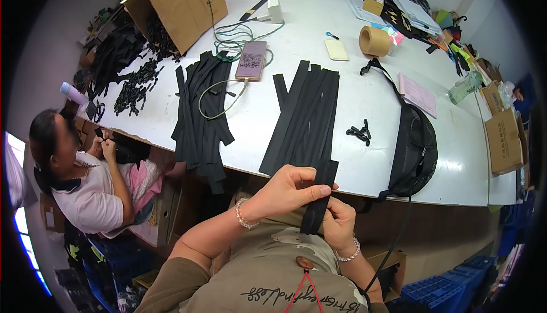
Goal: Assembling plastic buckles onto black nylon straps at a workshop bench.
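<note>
While the left hand (289, 190) clamps a black strip (315, 213) between thumb and fingers, the right hand (341, 223) pinches it lower down, over the lap by the table (467, 159). From the hands, a strip pile (305, 119) lies at twelve o'clock, clips (360, 133) at one, a bag (413, 147) at two, a second pile (199, 125) at ten, a phone (251, 60) at eleven. A co-worker (88, 204) sits at nine.

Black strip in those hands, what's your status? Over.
Left hand pinching black strip, thumb on top. Right hand gripping it lower down. More strips piled on white table, just beyond the hands.
</note>
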The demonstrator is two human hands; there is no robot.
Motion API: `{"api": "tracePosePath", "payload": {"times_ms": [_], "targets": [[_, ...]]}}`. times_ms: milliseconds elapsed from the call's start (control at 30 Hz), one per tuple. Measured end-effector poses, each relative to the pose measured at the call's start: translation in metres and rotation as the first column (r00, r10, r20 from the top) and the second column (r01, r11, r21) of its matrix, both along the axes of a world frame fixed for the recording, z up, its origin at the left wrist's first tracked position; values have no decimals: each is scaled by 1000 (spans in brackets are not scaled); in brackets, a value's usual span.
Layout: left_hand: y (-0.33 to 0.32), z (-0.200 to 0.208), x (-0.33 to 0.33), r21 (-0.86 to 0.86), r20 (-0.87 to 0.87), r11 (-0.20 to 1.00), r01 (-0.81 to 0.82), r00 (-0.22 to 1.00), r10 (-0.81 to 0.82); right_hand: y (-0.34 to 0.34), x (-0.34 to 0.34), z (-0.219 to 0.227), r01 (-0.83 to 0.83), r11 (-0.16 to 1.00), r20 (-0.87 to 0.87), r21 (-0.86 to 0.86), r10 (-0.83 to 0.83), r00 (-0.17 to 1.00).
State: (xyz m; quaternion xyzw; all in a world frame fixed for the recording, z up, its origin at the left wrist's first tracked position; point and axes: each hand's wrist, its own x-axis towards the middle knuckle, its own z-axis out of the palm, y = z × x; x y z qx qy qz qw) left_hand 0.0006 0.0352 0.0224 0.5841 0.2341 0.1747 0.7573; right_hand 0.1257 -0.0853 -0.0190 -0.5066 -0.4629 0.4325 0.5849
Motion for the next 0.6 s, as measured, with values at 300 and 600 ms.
{"api": "tracePosePath", "payload": {"times_ms": [300, 600], "targets": [[-15, -22, -9, 22, 22, 966, -259, 966, 258, 12, -3, 2, 42, 995, 123, 86, -52, 991], [-4, -23, -21, -224, 25, 928, -298, 950, 311, 22, -1, 7, -115, 968, 400, 221, 17, 916]]}}
